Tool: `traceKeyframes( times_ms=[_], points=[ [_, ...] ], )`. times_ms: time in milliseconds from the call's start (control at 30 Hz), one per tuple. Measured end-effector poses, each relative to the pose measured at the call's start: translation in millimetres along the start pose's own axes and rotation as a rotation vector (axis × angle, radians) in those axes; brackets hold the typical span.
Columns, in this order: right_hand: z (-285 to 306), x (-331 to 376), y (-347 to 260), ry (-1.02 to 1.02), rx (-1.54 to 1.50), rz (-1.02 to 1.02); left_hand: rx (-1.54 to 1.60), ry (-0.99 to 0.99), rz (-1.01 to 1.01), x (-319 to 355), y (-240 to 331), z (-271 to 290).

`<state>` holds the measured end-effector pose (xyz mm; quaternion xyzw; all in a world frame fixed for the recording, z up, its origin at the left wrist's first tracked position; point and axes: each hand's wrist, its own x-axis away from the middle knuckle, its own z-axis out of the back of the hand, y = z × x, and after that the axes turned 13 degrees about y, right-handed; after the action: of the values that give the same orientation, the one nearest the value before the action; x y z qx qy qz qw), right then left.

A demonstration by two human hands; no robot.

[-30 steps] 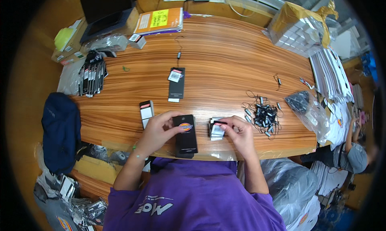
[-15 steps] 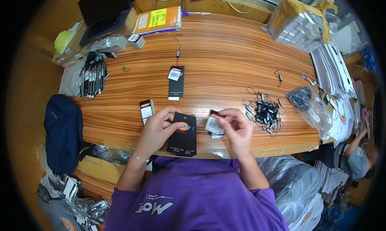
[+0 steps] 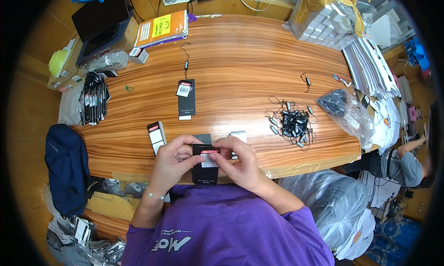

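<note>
Barcode label [image 3: 207, 163] now over black tag [image 3: 205, 174]

At the far left corner of the wooden table [image 3: 259, 58] sit a dark laptop [image 3: 99, 17] and an orange folder [image 3: 179, 24], and at its far right corner a bagged block of small white boxes [image 3: 318, 29]. A navy bag [image 3: 67, 169] is at the table's left side, clear-wrapped grey bundles [image 3: 326, 199] lie below its near edge, and a grey-shirted person [image 3: 409, 167] is beyond its right.

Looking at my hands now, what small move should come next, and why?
Probably line up the small labelled tag with the large black tag: your left hand and right hand hold them overlapped, and the corded set ahead has similar tags layered together.
</note>
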<state>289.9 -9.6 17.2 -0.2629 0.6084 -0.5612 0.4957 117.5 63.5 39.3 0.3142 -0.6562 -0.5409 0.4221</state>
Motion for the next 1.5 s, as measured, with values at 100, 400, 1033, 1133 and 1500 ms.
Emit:
traceKeyframes(
  times_ms=[100,400,1033,1133,1500],
  points=[
    [24,-9,7,0.114,0.079,-0.024,-0.004,0.108,-0.085,0,-2,1],
    [103,-19,56,0.067,1.066,0.026,0.085,0.041,-0.063,-9,14,0],
    [92,-77,-29,0.001,0.069,-0.166,-0.157,-0.469,-0.295,-86,41,-70],
    [92,-77,-28,0.09,-0.125,-0.276,-0.164,-0.407,-0.225,-78,49,-69],
    [92,-76,-1,0.151,-0.536,-0.317,0.021,-0.43,-0.171,-72,56,-43]
  ],
)
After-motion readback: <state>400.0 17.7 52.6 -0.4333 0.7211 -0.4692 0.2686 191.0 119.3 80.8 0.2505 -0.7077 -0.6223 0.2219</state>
